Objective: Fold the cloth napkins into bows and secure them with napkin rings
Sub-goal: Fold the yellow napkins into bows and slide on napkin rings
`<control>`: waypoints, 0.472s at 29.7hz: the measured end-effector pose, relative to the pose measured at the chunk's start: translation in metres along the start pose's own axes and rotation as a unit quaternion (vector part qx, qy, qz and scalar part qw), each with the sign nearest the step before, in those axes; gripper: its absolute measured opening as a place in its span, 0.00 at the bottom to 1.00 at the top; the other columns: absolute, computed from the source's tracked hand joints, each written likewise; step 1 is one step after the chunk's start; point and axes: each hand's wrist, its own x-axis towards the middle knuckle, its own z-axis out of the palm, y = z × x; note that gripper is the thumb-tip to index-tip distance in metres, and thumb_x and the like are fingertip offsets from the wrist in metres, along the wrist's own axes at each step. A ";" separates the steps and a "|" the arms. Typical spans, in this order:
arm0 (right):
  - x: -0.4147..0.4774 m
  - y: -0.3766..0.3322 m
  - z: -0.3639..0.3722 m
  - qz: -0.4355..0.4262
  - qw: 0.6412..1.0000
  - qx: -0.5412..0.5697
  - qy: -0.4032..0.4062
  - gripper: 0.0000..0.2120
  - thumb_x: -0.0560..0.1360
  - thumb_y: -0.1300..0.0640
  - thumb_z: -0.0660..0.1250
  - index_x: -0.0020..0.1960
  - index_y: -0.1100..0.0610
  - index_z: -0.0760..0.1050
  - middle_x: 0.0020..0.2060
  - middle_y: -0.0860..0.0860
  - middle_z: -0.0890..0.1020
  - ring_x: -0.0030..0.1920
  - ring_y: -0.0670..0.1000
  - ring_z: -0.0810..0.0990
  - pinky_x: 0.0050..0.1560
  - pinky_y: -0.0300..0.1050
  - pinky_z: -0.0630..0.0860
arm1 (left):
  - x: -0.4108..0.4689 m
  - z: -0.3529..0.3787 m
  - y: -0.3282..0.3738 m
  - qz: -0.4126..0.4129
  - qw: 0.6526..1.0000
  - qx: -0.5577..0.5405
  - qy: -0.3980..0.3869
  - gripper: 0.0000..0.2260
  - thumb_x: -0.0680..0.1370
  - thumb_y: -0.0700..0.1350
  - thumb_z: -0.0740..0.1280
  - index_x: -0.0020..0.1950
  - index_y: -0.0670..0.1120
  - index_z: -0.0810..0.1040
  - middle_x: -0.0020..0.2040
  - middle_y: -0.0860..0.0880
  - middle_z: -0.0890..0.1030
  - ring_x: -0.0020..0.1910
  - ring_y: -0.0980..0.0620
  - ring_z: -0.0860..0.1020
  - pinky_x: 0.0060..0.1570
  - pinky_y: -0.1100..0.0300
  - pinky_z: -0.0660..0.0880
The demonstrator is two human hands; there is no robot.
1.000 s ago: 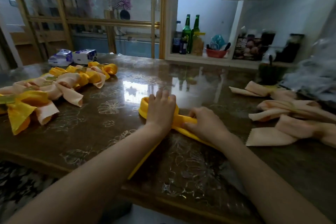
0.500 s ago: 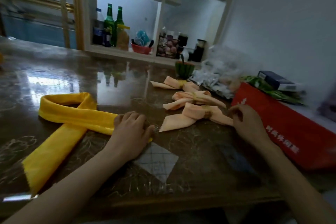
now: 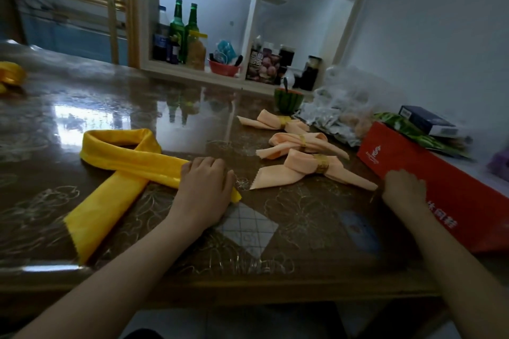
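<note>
Tabletop [image 3: 303, 215], yellow napkin [image 3: 124, 157] loop pointing left

red box [image 3: 454, 201], white Chinese characters, perhaps "休闲鞋"

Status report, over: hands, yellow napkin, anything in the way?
Left hand pressing yellow napkin, looped, unringed. Right hand beside red box, grip unclear. Peach bows nearby, not blocking.
</note>
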 end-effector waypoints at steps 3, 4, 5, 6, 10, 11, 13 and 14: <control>-0.012 -0.006 -0.025 -0.031 0.992 0.082 0.091 0.07 0.74 0.60 0.64 0.48 0.58 0.80 0.47 0.57 0.80 0.49 0.59 0.77 0.48 0.49 0.72 | -0.001 -0.008 -0.003 0.026 0.999 -0.043 0.010 0.14 0.78 0.38 0.56 0.63 0.45 0.73 0.63 0.47 0.74 0.65 0.48 0.68 0.65 0.56 0.57; -0.019 -0.017 -0.037 -0.076 0.975 0.147 0.148 0.06 0.73 0.60 0.66 0.47 0.58 0.81 0.44 0.56 0.80 0.45 0.58 0.77 0.45 0.48 0.73 | 0.000 -0.014 -0.008 0.034 0.999 -0.042 0.004 0.18 0.77 0.35 0.57 0.66 0.46 0.71 0.65 0.47 0.73 0.67 0.49 0.67 0.67 0.57 0.56; -0.032 -0.030 -0.051 -0.124 0.949 0.231 0.174 0.04 0.73 0.59 0.68 0.46 0.58 0.80 0.43 0.54 0.79 0.44 0.55 0.76 0.43 0.46 0.72 | 0.002 -0.021 -0.012 0.041 0.999 -0.028 -0.017 0.22 0.76 0.34 0.57 0.69 0.47 0.68 0.68 0.48 0.70 0.69 0.49 0.64 0.67 0.57 0.55; -0.046 -0.047 -0.065 -0.177 0.918 0.317 0.161 0.04 0.73 0.59 0.69 0.47 0.58 0.80 0.43 0.52 0.78 0.44 0.52 0.75 0.42 0.45 0.71 | 0.006 -0.029 -0.018 0.040 0.998 -0.010 -0.051 0.24 0.76 0.34 0.58 0.71 0.49 0.65 0.71 0.49 0.67 0.71 0.49 0.62 0.68 0.58 0.55; -0.090 -0.136 -0.098 -0.363 0.800 0.474 -0.058 0.04 0.73 0.58 0.70 0.47 0.54 0.77 0.40 0.47 0.77 0.41 0.44 0.74 0.39 0.34 0.71 | 0.025 -0.053 -0.039 -0.009 0.968 0.083 -0.236 0.28 0.78 0.39 0.60 0.76 0.50 0.56 0.75 0.49 0.59 0.74 0.48 0.57 0.72 0.54 0.51; -0.094 -0.157 -0.102 -0.386 0.773 0.494 -0.097 0.03 0.73 0.59 0.70 0.46 0.55 0.77 0.39 0.49 0.77 0.40 0.46 0.75 0.40 0.34 0.72 | 0.029 -0.053 -0.042 -0.016 0.959 0.104 -0.264 0.27 0.78 0.42 0.60 0.76 0.50 0.56 0.75 0.48 0.59 0.74 0.48 0.57 0.72 0.52 0.50; -0.096 -0.190 -0.108 -0.422 0.732 0.510 -0.162 0.04 0.73 0.60 0.70 0.48 0.59 0.79 0.40 0.52 0.79 0.40 0.47 0.76 0.41 0.35 0.73 | 0.033 -0.048 -0.049 -0.023 0.959 0.110 -0.261 0.25 0.79 0.45 0.61 0.75 0.50 0.58 0.74 0.48 0.62 0.74 0.48 0.59 0.73 0.49 0.51; -0.093 -0.206 -0.111 -0.437 0.725 0.494 -0.197 0.05 0.73 0.59 0.69 0.49 0.59 0.80 0.40 0.52 0.79 0.40 0.46 0.76 0.40 0.35 0.73 | 0.034 -0.046 -0.055 -0.023 0.966 0.100 -0.239 0.23 0.79 0.46 0.61 0.73 0.51 0.61 0.73 0.48 0.65 0.72 0.48 0.62 0.72 0.49 0.54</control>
